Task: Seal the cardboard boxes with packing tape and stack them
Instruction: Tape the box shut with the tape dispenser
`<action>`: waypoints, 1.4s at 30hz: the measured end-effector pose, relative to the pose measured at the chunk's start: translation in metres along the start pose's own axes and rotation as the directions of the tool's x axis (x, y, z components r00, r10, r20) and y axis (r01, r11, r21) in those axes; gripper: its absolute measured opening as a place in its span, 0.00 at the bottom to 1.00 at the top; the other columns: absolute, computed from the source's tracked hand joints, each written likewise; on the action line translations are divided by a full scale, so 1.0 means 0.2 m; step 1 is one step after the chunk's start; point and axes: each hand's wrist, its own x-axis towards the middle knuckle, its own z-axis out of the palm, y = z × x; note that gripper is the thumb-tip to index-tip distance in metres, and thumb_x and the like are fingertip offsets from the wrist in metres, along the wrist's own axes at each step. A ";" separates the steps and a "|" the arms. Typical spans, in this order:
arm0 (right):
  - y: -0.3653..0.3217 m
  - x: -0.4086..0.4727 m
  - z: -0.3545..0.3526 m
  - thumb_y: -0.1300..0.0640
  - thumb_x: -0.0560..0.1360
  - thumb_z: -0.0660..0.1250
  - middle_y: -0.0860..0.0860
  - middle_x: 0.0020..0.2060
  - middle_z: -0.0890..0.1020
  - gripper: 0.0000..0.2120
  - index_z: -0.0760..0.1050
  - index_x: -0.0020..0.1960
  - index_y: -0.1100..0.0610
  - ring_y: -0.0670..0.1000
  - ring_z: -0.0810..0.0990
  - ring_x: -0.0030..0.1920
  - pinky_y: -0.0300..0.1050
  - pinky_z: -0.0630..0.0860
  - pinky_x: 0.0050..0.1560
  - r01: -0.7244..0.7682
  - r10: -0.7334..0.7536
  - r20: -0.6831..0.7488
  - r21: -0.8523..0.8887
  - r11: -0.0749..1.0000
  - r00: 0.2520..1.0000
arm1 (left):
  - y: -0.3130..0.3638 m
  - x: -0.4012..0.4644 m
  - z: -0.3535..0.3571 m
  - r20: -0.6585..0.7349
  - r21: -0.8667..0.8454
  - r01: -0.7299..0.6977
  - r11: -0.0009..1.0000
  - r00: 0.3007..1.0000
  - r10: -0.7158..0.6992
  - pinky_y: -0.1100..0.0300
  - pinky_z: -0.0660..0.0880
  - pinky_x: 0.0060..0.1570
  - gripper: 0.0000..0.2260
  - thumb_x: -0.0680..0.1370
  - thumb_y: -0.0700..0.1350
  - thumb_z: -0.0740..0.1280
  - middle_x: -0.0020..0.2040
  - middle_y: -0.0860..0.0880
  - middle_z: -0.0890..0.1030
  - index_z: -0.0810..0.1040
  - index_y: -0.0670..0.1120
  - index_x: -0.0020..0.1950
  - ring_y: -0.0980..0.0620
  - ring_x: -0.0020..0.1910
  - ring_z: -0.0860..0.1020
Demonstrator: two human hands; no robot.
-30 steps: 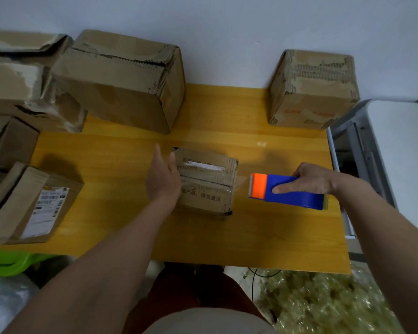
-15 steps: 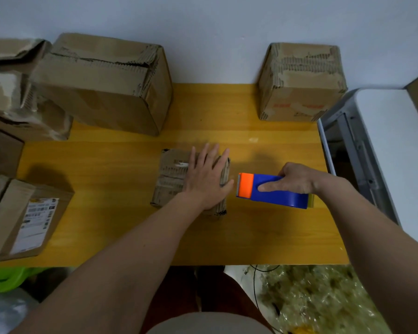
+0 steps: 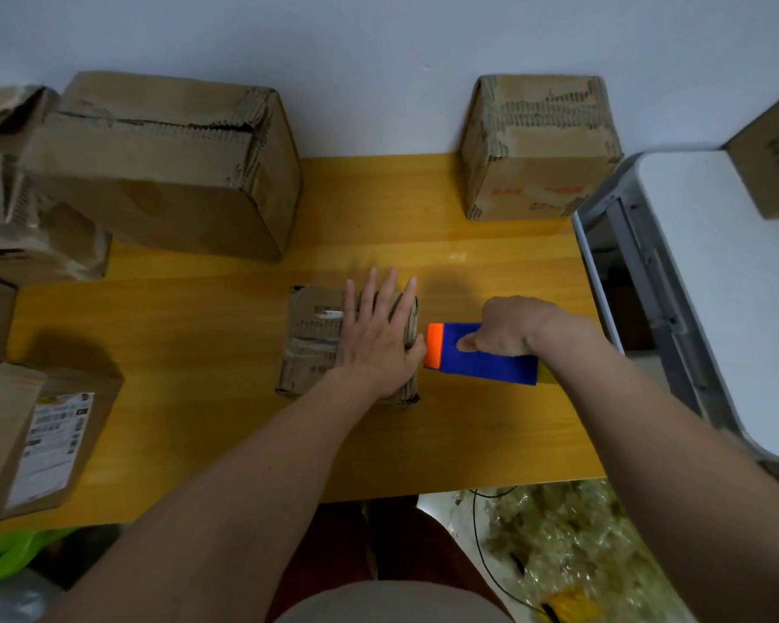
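Observation:
A small worn cardboard box (image 3: 311,344) lies in the middle of the yellow table (image 3: 199,335). My left hand (image 3: 381,335) rests flat on the right half of its top, fingers spread. My right hand (image 3: 509,328) grips a blue and orange tape dispenser (image 3: 477,355), whose orange end touches the box's right edge next to my left thumb.
A large box (image 3: 163,168) stands at the back left, a medium box (image 3: 540,146) at the back right. More boxes (image 3: 32,442) crowd the left edge. A white table (image 3: 711,281) with another box (image 3: 774,159) stands to the right. Crumpled plastic (image 3: 558,541) lies on the floor.
My left hand went from the box's left side to lying flat on its top. My right hand brought the tape dispenser leftward until its orange end met the box's right edge.

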 end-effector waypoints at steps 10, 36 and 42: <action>0.17 0.03 0.27 0.38 0.78 0.57 0.52 0.35 0.74 0.21 0.69 0.42 0.57 0.55 0.77 0.39 0.46 0.70 0.39 -0.147 0.156 -0.248 0.055 0.988 0.956 | -0.02 -0.01 -0.01 -0.020 -0.027 -0.003 1.000 1.000 0.002 0.42 0.33 0.74 0.37 0.78 0.65 0.51 0.80 0.46 0.39 0.37 0.51 0.79 0.44 0.77 0.35; -0.58 0.08 0.55 0.58 0.83 0.52 0.62 0.55 0.79 0.14 0.69 0.64 0.62 0.64 0.76 0.55 0.49 0.66 0.45 0.381 0.284 -0.631 0.706 0.597 0.722 | -0.36 -0.41 -0.05 0.133 -0.888 0.392 0.239 0.718 -0.683 0.51 0.82 0.40 0.10 0.82 0.51 0.60 0.41 0.55 0.80 0.80 0.51 0.48 0.56 0.39 0.79; -0.56 0.17 0.58 0.50 0.83 0.50 0.66 0.53 0.78 0.20 0.72 0.55 0.66 0.66 0.75 0.56 0.54 0.69 0.49 0.216 0.310 -0.496 0.747 0.629 0.811 | -0.38 -0.39 -0.02 0.224 -0.896 0.419 0.145 0.710 -0.668 0.52 0.82 0.42 0.12 0.83 0.51 0.59 0.41 0.54 0.81 0.81 0.52 0.51 0.55 0.40 0.80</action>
